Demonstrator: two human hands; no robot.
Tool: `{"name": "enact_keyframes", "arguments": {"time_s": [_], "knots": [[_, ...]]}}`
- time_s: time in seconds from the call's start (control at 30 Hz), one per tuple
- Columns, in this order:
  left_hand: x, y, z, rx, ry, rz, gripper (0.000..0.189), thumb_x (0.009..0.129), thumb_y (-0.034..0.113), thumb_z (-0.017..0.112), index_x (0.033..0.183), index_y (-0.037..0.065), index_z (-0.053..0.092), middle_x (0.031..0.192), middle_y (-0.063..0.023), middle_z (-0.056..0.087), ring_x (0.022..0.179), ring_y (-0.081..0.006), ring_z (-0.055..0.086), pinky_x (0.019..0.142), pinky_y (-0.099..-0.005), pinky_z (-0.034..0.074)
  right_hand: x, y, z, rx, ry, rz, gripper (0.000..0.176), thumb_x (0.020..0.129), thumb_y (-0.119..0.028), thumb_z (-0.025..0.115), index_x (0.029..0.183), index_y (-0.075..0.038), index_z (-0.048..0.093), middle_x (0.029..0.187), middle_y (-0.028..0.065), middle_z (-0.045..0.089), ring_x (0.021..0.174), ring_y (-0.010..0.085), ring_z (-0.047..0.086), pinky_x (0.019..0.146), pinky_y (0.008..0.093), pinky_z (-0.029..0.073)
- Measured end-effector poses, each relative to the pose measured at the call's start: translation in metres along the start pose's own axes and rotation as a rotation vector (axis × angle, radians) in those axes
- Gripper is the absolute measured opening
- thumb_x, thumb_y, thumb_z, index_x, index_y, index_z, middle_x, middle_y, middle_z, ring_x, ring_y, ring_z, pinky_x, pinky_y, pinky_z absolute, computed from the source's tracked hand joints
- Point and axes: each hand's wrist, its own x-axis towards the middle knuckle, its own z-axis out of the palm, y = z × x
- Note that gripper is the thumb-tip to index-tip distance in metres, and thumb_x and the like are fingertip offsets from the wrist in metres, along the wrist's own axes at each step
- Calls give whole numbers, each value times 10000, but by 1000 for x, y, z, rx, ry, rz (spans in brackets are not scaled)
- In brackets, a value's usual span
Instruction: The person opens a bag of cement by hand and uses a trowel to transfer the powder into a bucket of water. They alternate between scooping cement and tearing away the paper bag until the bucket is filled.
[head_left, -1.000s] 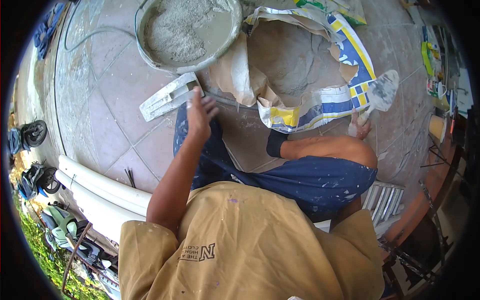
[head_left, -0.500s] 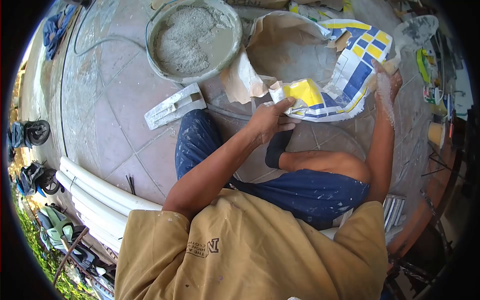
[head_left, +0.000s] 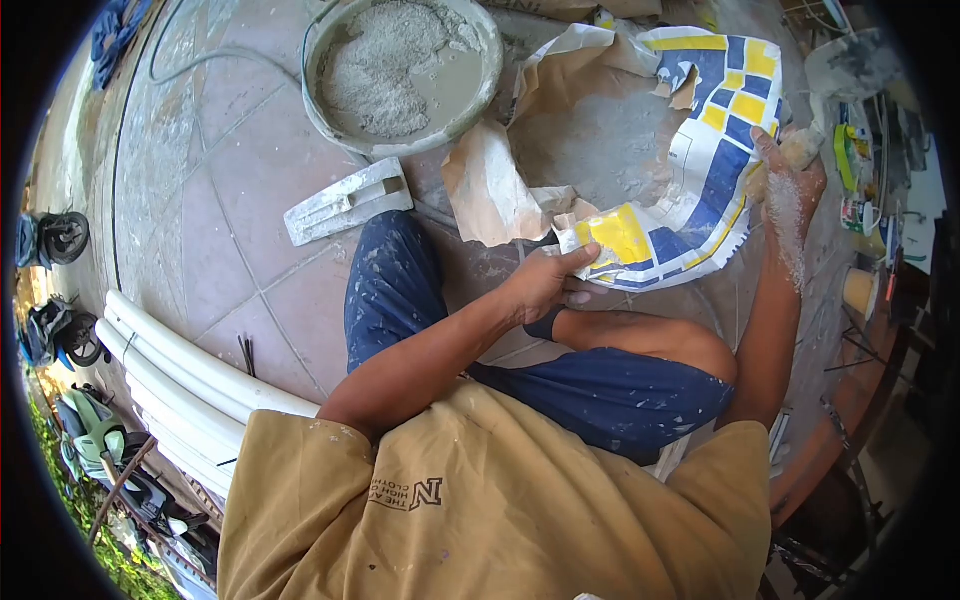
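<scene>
A torn paper bag (head_left: 715,165) with blue, yellow and white print lies open on the floor, grey powder inside it. My left hand (head_left: 545,283) pinches its near edge by the yellow patch. At the bag's right side is my right hand (head_left: 793,178), dusted with powder, its fingers closed around the light-coloured handle of a trowel (head_left: 857,65), whose blade points away from me. The thumb lies against the bag's edge. A bucket (head_left: 492,75) of grey mix, with dry powder heaped on top, stands left of the bag. A plastering float (head_left: 347,201) rests beside my knee.
White pipes (head_left: 185,370) lie at the left on the tiled floor (head_left: 240,240). A hose (head_left: 215,52) runs toward the bucket. Parked motorbikes (head_left: 105,430) stand at the far left. Assorted tools and a round tan container (head_left: 860,291) are at the right.
My left hand and the bag's near edge have moved closer to my body. My right hand has shifted slightly outward and nearer. The bag's opening looks wider.
</scene>
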Motion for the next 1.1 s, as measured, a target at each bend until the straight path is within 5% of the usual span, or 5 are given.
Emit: {"name": "enact_keyframes", "arguments": {"time_s": [0.6, 0.8, 0.9, 1.0, 1.1], "knots": [[55, -17, 16, 487, 139, 189, 553, 927, 437, 642, 1161, -63, 623, 1009, -140, 667, 911, -216, 641, 685, -338, 549, -7, 24, -39, 266, 59, -100, 350, 748, 56, 800, 971, -69, 561, 964, 26, 573, 937, 141, 581, 814, 285, 483], [12, 49, 26, 1227, -338, -179, 480, 924, 458, 639, 976, -16, 692, 826, -101, 693, 740, -184, 672, 643, -311, 542, 7, 123, -58, 139, 127, -64, 355, 809, -20, 733, 1114, -53, 555, 1086, 100, 578, 1065, 230, 569, 919, 359, 470], [15, 124, 35, 762, -373, 69, 253, 940, 272, 666, 979, 26, 710, 804, -103, 717, 795, -158, 709, 638, -265, 546, -22, 139, -51, 92, 203, -34, 349, 832, -51, 687, 1152, -44, 545, 1129, 123, 566, 1094, 258, 552, 942, 387, 450], [99, 199, 55, 1329, 183, 881, 304, 914, 325, 674, 968, 30, 724, 832, -94, 727, 734, -153, 663, 718, -326, 512, -83, 157, -24, -118, 159, 12, 352, 856, -82, 642, 1189, -34, 535, 1172, 146, 554, 1123, 285, 535, 964, 414, 430], [201, 266, 75, 1528, 291, 1116, 347, 897, 255, 631, 1146, 16, 671, 943, -146, 706, 848, -199, 686, 764, -369, 554, -184, 203, 30, -454, -202, 59, 364, 880, -113, 596, 1226, -25, 525, 1215, 169, 542, 1151, 313, 517, 986, 442, 411]]}}
